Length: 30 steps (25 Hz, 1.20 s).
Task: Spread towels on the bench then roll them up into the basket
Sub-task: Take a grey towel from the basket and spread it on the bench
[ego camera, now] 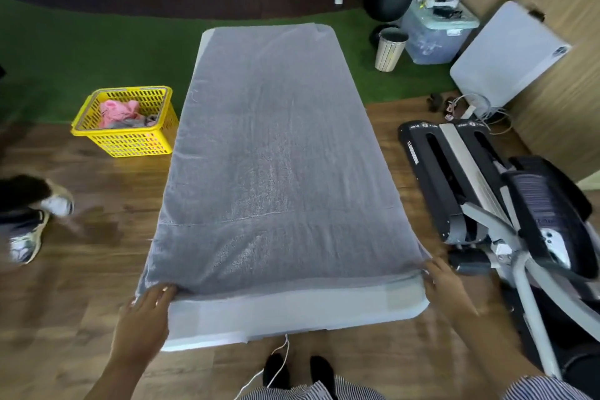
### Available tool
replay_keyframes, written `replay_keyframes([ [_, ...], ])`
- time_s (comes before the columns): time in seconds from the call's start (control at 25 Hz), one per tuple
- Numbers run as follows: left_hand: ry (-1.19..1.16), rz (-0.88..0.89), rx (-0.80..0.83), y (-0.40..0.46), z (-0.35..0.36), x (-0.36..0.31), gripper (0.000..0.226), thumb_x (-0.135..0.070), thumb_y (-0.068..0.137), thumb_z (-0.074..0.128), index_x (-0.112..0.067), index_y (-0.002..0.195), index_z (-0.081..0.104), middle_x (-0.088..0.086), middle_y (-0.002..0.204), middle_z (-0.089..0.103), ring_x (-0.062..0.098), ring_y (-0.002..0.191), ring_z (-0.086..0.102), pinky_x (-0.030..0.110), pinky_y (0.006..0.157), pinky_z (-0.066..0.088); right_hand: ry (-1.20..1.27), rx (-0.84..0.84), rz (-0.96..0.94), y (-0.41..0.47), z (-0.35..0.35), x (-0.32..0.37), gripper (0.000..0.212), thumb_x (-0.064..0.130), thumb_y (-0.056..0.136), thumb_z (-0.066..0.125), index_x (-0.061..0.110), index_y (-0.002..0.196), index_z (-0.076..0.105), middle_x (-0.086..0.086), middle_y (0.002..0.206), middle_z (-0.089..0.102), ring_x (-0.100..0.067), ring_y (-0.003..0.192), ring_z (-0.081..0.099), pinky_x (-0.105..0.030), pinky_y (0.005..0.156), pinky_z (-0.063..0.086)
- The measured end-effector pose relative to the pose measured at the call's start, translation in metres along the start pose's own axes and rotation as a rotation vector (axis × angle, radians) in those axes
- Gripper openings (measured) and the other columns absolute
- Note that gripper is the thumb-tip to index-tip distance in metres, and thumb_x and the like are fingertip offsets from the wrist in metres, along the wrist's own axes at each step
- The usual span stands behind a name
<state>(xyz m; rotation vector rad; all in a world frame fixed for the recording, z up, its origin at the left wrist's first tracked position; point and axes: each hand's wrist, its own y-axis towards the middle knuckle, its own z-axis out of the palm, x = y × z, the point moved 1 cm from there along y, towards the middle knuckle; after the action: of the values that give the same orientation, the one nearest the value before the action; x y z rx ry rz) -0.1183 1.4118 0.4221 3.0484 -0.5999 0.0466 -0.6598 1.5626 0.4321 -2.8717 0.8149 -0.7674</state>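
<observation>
Towel: a grey towel (272, 153) is lying flat along the white counter (292, 312), covering nearly all of its top; a bare white strip is showing at the near end.
Left hand: the left hand (146, 312) is gripping the towel's near left corner, fingers curled over the hem.
Right hand: the right hand (444, 282) is holding the near right corner at the counter's edge, fingertips closed on the fabric.
Basket: a yellow basket (125, 122) is sitting on the floor just left of the counter, with pink and grey cloth (120, 112) inside.
Surroundings: a black exercise machine (506, 191) is standing to the right; another person's shoes (32, 224) are showing at far left.
</observation>
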Motion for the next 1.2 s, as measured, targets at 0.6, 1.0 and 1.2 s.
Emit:
replay_keyframes([
  [0.6,-0.010,-0.033,-0.077,-0.019,-0.015,0.038,0.039,-0.016,0.065,0.040,-0.024,0.099,0.058,0.002,0.076,0.062,0.023,0.078,0.054,0.041,0.058,0.031,0.041,0.033,-0.103,-0.010,-0.005,0.014,0.021,-0.005,0.082,0.061,0.008,0.098,0.067,0.001,0.091,0.058,-0.021,0.077,0.057,-0.003,0.069,0.037],
  [1.0,-0.052,-0.083,0.118,-0.023,-0.015,0.036,0.040,-0.016,0.067,0.036,-0.027,0.100,0.055,0.004,0.090,0.068,0.033,0.071,0.068,0.047,0.061,0.043,0.067,0.004,-0.020,-0.017,-0.004,0.008,0.020,-0.003,0.085,0.059,0.011,0.095,0.069,-0.003,0.094,0.057,-0.018,0.076,0.054,-0.018,0.069,0.036],
  [1.2,-0.062,-0.086,0.079,-0.013,-0.025,0.023,0.023,-0.028,0.081,0.037,-0.028,0.094,0.057,-0.001,0.083,0.066,0.025,0.072,0.067,0.047,0.065,0.041,0.038,-0.009,-0.018,-0.010,0.004,0.014,0.013,0.004,0.088,0.057,0.010,0.095,0.065,-0.001,0.097,0.053,-0.023,0.078,0.057,-0.029,0.069,0.041],
])
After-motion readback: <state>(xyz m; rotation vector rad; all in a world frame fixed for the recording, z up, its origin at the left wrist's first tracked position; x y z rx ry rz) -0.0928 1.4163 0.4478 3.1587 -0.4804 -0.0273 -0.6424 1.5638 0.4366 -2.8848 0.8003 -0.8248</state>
